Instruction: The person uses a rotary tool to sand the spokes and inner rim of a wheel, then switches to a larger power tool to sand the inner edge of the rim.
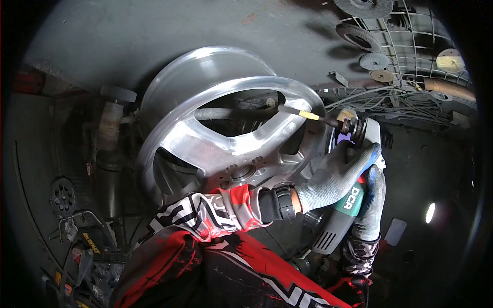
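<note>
Potentially, the long bit (298,113) could skid and gouge the wheel (185,136) if the left hand (328,179) and right hand (371,210), wrapped round the grinder (333,228), slacken.

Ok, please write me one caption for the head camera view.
Gloved left hand and right hand hold a DCA angle grinder, its slim attachment pointed at an alloy wheel.

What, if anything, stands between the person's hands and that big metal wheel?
Only the power tool that the left hand and right hand grip; its yellow-banded shaft reaches over the wheel. Nothing visible blocks the shaft, though I can't tell whether its tip touches.
</note>
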Tool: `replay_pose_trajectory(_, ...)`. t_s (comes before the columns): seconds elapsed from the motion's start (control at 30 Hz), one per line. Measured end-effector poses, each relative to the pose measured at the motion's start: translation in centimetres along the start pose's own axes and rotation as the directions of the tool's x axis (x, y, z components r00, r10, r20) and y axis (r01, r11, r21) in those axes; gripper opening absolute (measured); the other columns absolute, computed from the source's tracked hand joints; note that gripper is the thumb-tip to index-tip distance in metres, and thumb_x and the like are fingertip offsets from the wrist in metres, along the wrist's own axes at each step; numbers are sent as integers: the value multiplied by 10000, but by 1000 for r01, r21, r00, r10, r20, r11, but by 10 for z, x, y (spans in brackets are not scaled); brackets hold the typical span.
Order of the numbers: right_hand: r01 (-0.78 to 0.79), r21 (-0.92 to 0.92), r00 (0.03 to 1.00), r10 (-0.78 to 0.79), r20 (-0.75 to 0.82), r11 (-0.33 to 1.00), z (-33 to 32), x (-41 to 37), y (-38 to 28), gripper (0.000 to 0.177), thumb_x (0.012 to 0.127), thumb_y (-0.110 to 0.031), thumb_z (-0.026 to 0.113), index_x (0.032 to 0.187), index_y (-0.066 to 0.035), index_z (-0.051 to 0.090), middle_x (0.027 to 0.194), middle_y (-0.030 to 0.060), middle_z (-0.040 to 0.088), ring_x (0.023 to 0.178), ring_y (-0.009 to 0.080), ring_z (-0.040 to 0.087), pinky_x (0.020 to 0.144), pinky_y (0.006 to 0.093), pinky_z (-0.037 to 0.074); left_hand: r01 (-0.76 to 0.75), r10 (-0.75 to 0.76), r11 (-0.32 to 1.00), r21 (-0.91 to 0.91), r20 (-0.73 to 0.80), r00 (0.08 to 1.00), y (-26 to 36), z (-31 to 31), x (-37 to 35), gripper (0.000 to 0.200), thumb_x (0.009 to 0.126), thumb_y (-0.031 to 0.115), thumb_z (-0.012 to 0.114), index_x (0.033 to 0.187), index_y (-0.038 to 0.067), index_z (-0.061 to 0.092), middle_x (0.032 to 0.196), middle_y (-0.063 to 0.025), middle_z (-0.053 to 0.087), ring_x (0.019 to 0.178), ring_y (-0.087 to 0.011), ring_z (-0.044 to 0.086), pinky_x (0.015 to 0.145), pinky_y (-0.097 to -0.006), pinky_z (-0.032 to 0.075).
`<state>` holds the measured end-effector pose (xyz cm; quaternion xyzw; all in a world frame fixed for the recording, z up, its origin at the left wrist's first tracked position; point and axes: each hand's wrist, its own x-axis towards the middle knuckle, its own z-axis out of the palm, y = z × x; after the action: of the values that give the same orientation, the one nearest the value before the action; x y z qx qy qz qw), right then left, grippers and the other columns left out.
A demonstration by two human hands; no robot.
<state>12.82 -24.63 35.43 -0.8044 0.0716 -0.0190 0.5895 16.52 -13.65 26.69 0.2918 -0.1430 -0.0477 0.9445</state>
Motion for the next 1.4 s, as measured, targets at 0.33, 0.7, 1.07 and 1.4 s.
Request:
replay_pose_trajectory(0.33, 57, 33, 998, -56, -17, 998, -9, 4, 1, 535, 1062, -302, 566, 1486, 9, 471, 1338, 133, 634, 1196, 199, 627, 1039, 344, 494, -112, 99, 978, 174, 85, 991, 3, 4, 8, 384, 1085, 339, 563, 1248, 0, 637, 1168, -132, 683, 1138, -201, 648, 983, -345, 484)
replay_pose_trajectory(0.7, 26, 48, 1000, -26, -13, 999, 0, 3, 1, 517, 1047, -266, 580, 1471, 14, 485, 1341, 128, 625, 1183, 189, 629, 1034, 336, 490, 8, 0, 994, -113, 68, 998, 9, 1, 7, 425, 1066, 366, 593, 1251, -16, 613, 1129, -115, 697, 1107, -185, 663, 982, -328, 490)
replay_pose_trajectory(1.07, 14, 92, 1000, -13, -4, 996, -2, 4, 7, 502, 1044, -245, 582, 1460, 22, 487, 1321, 128, 637, 1170, 186, 637, 1026, 335, 494, -27, 27, 1000, -7, 39, 999, 3, 1, 7, 354, 1075, 325, 579, 1226, 7, 611, 1084, -111, 692, 1059, -172, 658, 940, -337, 493)
replay_pose_trajectory(1.4, 9, 65, 1000, -9, -6, 998, 3, 2, 3, 505, 1033, -229, 595, 1459, 21, 490, 1311, 132, 646, 1149, 189, 647, 1011, 340, 509, -21, 25, 984, 179, -22, 999, -7, -3, 8, 334, 1065, 323, 593, 1145, 0, 616, 1039, -99, 665, 1010, -177, 639, 884, -323, 483)
